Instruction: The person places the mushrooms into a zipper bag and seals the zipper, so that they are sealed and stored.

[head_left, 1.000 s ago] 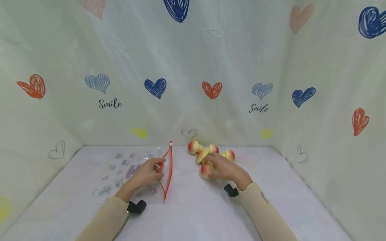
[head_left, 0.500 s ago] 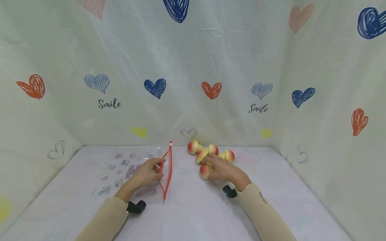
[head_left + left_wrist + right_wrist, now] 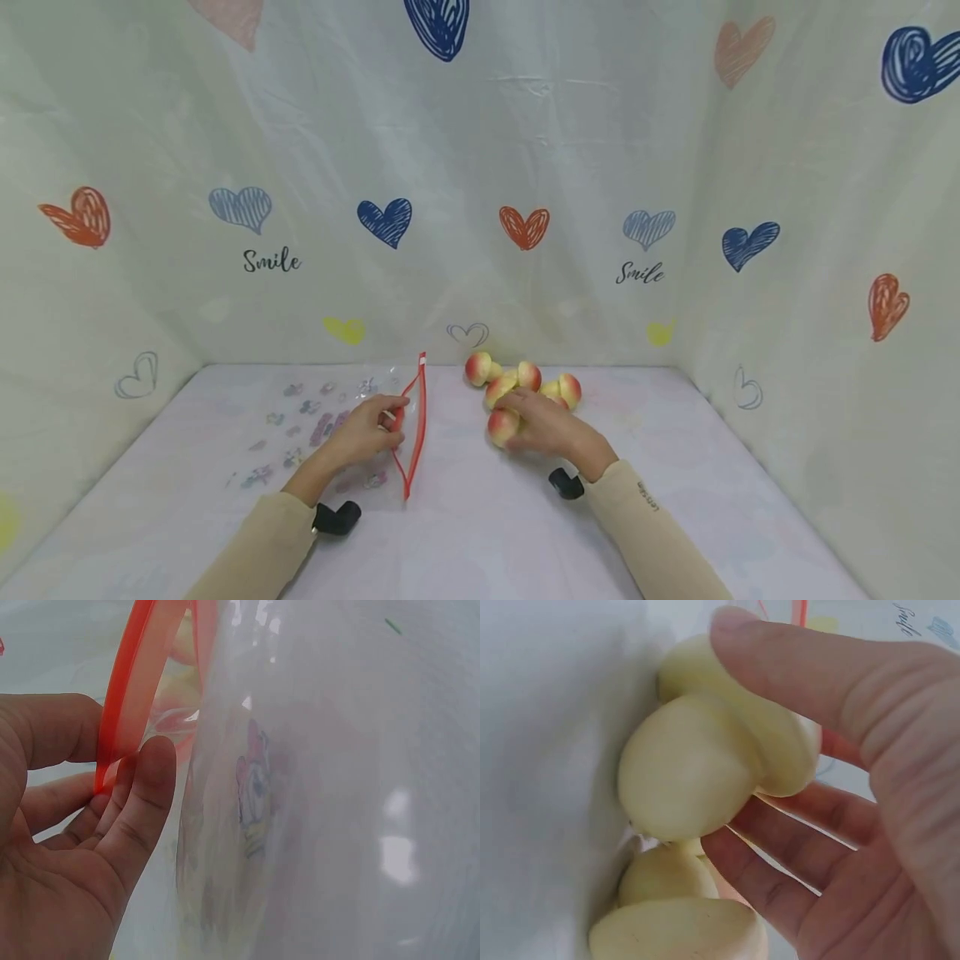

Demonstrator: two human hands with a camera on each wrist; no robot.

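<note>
A clear zip bag with a red zip edge point(image 3: 422, 408) lies left of centre, printed with small cartoon figures, its mouth parted toward the right. My left hand point(image 3: 366, 432) holds the near side of that mouth, thumb and fingers at the red strip point(image 3: 124, 682). Right of the bag, my right hand point(image 3: 551, 429) grips a toy-like mushroom point(image 3: 502, 427) with a red and yellow cap. In the right wrist view, thumb and fingers sit on opposite sides of this mushroom's pale yellow body point(image 3: 686, 765).
Several similar mushrooms are clustered just beyond my right hand, among them one at the far left point(image 3: 478, 368) and one at the right point(image 3: 570, 390). A white cloth covers the table point(image 3: 480, 542). Behind it hangs a heart-patterned curtain point(image 3: 585, 292).
My right hand has moved slightly left with the gripped mushroom, away from the right-hand ones. The left hand keeps its hold on the bag's mouth.
</note>
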